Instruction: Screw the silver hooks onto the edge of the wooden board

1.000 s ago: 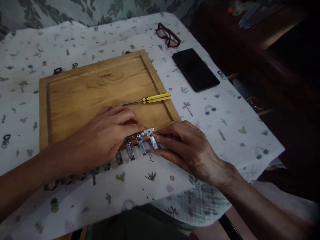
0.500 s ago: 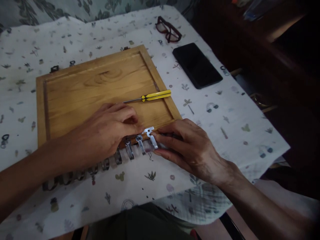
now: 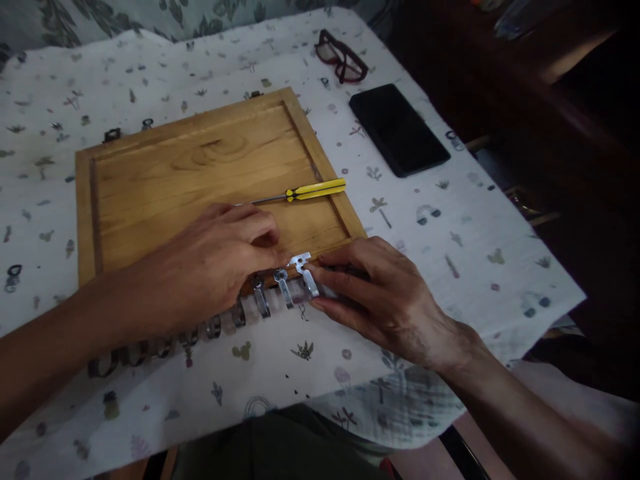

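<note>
A wooden panel with a raised frame lies on the patterned cloth. Along its near edge runs a row of curved metal hooks. The rightmost metal piece, with a T-shaped top, sits at the panel's near right corner, between my two hands. My left hand rests over the near edge, thumb and fingers pinched at the left side of that piece. From the right, my right hand grips the same piece with thumb and fingers. A yellow-handled screwdriver lies across the panel, its tip end by my left hand.
Beyond the panel's right side, a black phone lies on the cloth, with dark-framed glasses behind it. Small metal fittings show at the panel's far edge. Dark furniture stands at the right.
The whole view has shifted slightly, with the objects a little further right in it. Both hands keep the same hold at the metal piece.
</note>
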The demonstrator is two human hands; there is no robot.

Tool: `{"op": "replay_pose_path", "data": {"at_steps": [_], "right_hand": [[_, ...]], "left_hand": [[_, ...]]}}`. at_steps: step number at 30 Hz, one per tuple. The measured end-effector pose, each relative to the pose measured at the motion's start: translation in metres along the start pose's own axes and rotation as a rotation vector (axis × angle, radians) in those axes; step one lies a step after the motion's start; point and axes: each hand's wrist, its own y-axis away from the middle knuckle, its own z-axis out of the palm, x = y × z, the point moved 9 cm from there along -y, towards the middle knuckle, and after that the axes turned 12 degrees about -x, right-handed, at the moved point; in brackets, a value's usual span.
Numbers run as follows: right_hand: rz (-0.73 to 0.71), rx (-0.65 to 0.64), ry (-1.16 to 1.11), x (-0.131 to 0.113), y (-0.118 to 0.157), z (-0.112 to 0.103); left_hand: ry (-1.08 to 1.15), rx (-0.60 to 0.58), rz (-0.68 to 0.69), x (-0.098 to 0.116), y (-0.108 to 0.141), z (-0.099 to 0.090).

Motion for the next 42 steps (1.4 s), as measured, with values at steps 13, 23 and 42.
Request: {"op": "replay_pose_path", "data": {"at_steps": [13,23,42], "right_hand": [[0.008,-0.026,0.046,-0.002,0.001,0.001],[0.024,-0.048,0.060,-0.001,0.000,0.002],[0.021,-0.029,0.051,-0.001,0.000,0.000]], "left_hand": [[-0.075,-0.027,-0.001,0.003,-0.002,0.004],[-0.096,0.129,0.041,0.006,0.010,0.004],[-0.192,0.087,0.060,0.007,0.007,0.003]]}}
